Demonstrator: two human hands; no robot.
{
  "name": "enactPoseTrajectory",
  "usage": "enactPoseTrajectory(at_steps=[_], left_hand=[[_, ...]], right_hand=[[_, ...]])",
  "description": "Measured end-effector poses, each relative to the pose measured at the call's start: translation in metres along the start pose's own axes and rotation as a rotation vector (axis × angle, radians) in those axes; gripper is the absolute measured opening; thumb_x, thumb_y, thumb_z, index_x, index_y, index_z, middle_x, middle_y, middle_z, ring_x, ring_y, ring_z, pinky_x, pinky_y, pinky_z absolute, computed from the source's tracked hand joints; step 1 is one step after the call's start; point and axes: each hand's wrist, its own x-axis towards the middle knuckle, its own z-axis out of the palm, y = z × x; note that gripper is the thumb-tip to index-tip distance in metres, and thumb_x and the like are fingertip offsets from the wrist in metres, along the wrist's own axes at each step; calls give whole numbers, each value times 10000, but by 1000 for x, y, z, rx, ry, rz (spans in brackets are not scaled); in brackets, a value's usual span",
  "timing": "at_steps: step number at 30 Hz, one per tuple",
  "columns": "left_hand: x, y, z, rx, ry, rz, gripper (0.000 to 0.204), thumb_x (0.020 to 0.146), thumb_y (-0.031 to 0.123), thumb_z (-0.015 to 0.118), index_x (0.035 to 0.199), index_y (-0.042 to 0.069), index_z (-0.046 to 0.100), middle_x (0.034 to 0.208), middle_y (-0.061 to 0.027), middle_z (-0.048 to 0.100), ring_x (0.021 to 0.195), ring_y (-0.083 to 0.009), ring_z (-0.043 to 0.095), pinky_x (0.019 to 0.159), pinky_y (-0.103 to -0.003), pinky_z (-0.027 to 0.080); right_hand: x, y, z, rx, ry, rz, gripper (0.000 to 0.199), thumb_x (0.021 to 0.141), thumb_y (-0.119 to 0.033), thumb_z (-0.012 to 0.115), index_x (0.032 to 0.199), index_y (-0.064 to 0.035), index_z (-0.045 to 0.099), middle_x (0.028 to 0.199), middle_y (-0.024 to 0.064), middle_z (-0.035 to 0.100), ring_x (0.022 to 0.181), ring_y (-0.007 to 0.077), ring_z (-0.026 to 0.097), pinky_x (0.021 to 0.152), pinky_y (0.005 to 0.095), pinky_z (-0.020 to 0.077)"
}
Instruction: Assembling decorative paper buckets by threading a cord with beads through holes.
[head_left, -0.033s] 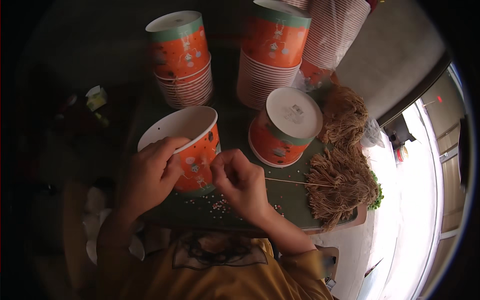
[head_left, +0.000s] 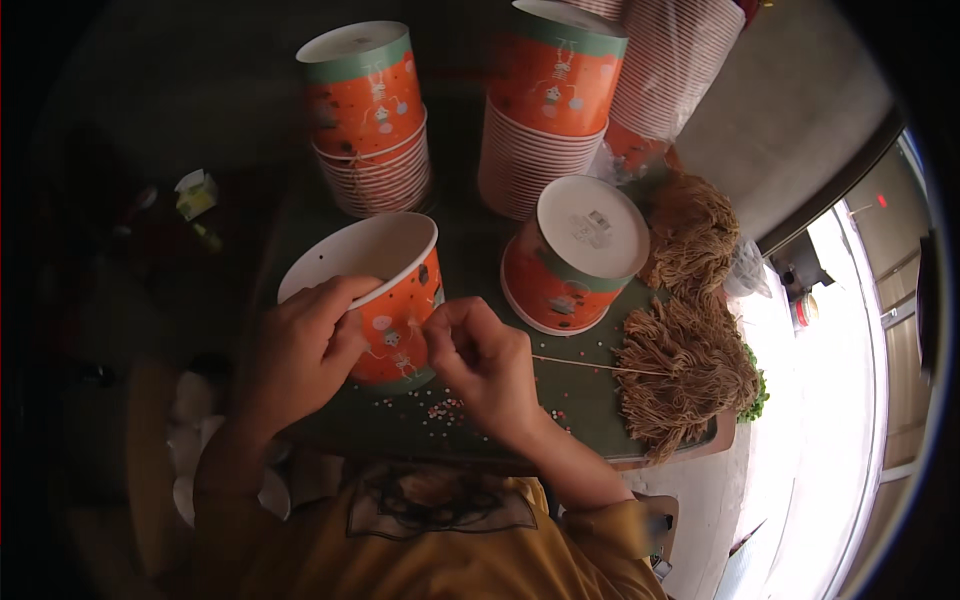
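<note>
A large orange paper bucket (head_left: 398,330) with a green base band and white inside stands upright before me, mouth tilted slightly toward me. My left hand (head_left: 302,350) is closed on its near left rim, fingers inside and thumb outside. At the bucket's right side, my right hand (head_left: 482,355) is closed in a pinch. A thin brown cord (head_left: 585,362) runs from this hand to a bundle of brown cords (head_left: 682,375) at the right. The pinched end is mostly hidden by the fingers. Small holes show in the bucket's wall.
An upside-down bucket (head_left: 575,250) stands right of centre. Behind are two stacks of upturned buckets (head_left: 370,120) and a bagged stack (head_left: 672,70). Another cord bundle (head_left: 692,235) lies at the right. Small paper dots (head_left: 440,412) litter the dark green table (head_left: 345,415) near its front edge.
</note>
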Motion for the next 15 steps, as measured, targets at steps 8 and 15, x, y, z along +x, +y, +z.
enactPoseTrajectory(at_steps=[8, 15], left_hand=[[-9, -15, -18, -176, -149, -159, 381, 828, -53, 488, 1186, 41, 576, 859, -102, 636, 722, -112, 587, 661, -254, 473], [1, -16, -27, -399, -247, -182, 450, 834, -77, 437, 1264, 24, 524, 1042, -56, 605, 916, -77, 536, 820, -231, 444]], right_hand=[[9, 18, 10, 13, 6, -47, 52, 917, -52, 584, 914, -15, 549, 750, -9, 576, 672, 28, 506, 625, 199, 438], [15, 32, 15, -10, 38, -181, 110, 867, -22, 606, 911, -6, 506, 801, 99, 646, 671, 177, 649, 597, 287, 514]])
